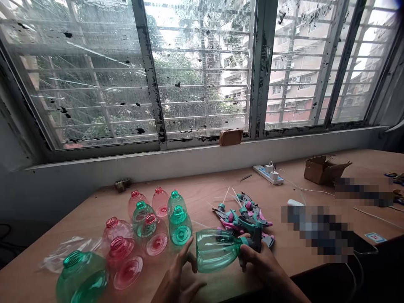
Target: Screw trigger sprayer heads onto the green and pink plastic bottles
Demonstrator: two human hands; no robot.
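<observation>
A green translucent spray bottle [217,250] lies sideways in the air above the front of the table, with a dark trigger sprayer [256,240] at its neck. My right hand [260,259] is closed around the neck and sprayer, thumb on the near side. Beside the bottle's base is my left hand [183,269], its fingers apart and curved; whether a fingertip touches the base I cannot tell. Behind the bottle lies a heap of trigger sprayers [244,214] in teal, pink and grey, some with thin white tubes.
Several open-necked bottles stand on the left, including a green bottle [82,277] and a red bottle [154,235]. Clear plastic film [71,252] lies beside them. Farther back are a power strip [268,174] and a cardboard box [325,170]. Blurred patches hide things on the right.
</observation>
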